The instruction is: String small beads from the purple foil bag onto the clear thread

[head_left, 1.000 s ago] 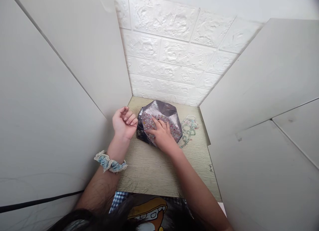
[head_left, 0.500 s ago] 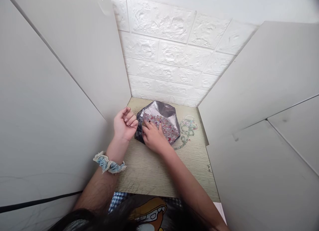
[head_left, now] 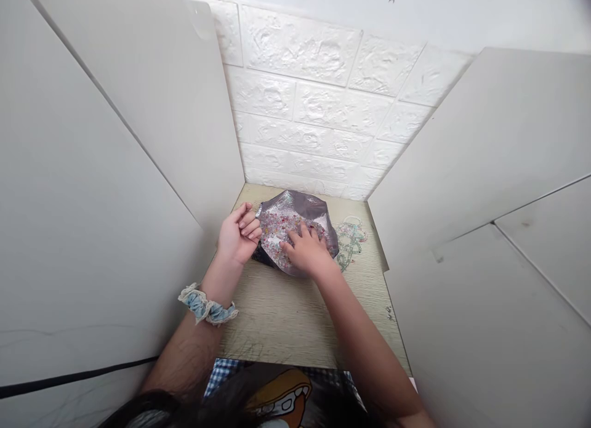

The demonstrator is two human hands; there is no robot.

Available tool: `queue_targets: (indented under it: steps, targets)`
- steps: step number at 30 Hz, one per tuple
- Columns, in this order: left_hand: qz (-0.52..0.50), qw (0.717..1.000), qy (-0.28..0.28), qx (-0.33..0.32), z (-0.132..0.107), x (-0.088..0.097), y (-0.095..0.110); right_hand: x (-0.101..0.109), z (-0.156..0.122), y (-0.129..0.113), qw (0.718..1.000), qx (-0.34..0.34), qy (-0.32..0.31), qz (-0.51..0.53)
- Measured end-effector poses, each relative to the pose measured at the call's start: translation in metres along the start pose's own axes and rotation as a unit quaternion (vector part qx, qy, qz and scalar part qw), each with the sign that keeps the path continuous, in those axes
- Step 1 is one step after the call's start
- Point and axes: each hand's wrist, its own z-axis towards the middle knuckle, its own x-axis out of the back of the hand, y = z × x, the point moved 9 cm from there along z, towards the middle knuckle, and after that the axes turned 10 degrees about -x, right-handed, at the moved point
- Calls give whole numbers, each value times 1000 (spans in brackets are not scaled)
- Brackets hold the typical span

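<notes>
Tabletop of pale greenish-beige wood grain (head_left: 277, 332), wedged into a narrow recess, running back to a white wall of embossed brick pattern (head_left: 300, 58), with smooth white above. Tall, flat, pale grey panels on the left (head_left: 115, 138), seams slanting down toward the far corner; matching pale grey panels on the right (head_left: 471, 169), crossed by thin dark joints. Black strip (head_left: 78, 377) along the lower left. Two tiny shiny bits (head_left: 388, 313) near the tabletop's right edge.

At the far end, near the brick wall, lying flat: shiny silver, many-sided sheet or pouch (head_left: 289, 203), scattered with small pink, red and clear beads (head_left: 274, 228). Just beside it on the right, loose loops of pale green beaded strand (head_left: 349, 249).

Right hand (head_left: 307, 249) palm down over the beads, fingers spread fairly wide. Left hand (head_left: 240, 231) palm up at the silver sheet's left edge, fingers curled in and narrow; cannot tell whether holding anything thin. Pale blue scrunchie with cream lace (head_left: 207, 306) around the left forearm.
</notes>
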Motion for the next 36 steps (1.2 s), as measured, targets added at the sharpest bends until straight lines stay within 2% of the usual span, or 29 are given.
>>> queue_targets:
  steps: [3,5,7,18,25,36]
  targets:
    - [7,1000,3,1,0,-1,0,5,6,-25,997,68,40,2]
    - [8,1000,3,0,0,0,0,-1,7,-40,993,115,35,1]
    - [6,1000,-3,-2,0,0,-1,-10,7,-46,991,133,16,-1]
    - [26,999,-28,1,2,1,-6,-32,-7,-12,997,70,-38,-17]
    - [27,999,-18,0,3,1,-6,-34,-5,-1,996,40,-61,-43]
    - [33,999,-10,0,1,2,-4,-29,10,3,998,12,-51,-39]
